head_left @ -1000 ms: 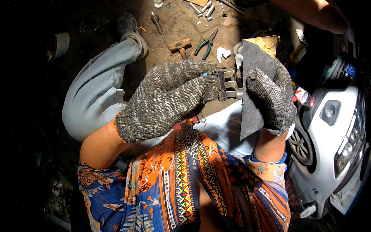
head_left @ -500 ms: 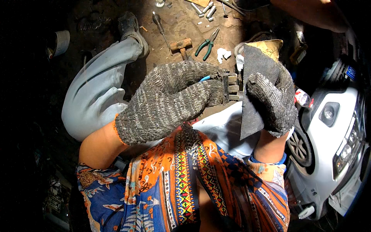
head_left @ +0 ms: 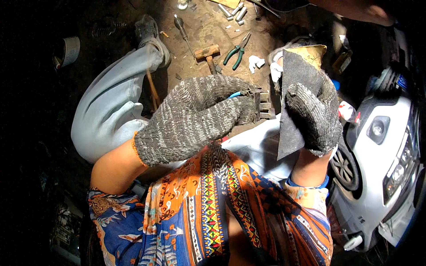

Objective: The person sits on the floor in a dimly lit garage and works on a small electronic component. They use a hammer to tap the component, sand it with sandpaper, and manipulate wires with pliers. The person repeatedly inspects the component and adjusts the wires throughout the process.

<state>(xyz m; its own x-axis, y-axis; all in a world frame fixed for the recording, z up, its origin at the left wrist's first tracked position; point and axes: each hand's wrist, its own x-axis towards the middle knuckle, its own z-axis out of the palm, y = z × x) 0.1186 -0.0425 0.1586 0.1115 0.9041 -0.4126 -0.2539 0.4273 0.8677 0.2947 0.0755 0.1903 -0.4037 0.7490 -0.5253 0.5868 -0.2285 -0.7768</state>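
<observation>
My left hand (head_left: 195, 117), in a grey knitted glove with an orange cuff, pinches a small dark block with flat metal prongs (head_left: 265, 106). Its prongs point right, and a short piece of blue wire (head_left: 234, 95) shows between the fingers. My right hand (head_left: 310, 117), gloved the same way, grips a sheet of dark sandpaper (head_left: 298, 73) with a yellowish backing. The thumb presses on its dark face, while the other fingers are mostly hidden behind the sheet. A narrow gap separates the prongs from the sandpaper.
On the dirt floor ahead lie a wooden-headed hammer (head_left: 207, 52), green-handled pliers (head_left: 237, 52), a screwdriver (head_left: 182, 29), crumpled white paper (head_left: 255, 63) and several metal cylinders (head_left: 241, 14). A white car (head_left: 381, 146) stands at the right. Someone's bare limb (head_left: 359, 9) shows at the top right.
The pronged block has turned slightly in my left hand, and its prongs look darker. My right hand keeps its grip on the sandpaper. The bare limb at the top right has shifted.
</observation>
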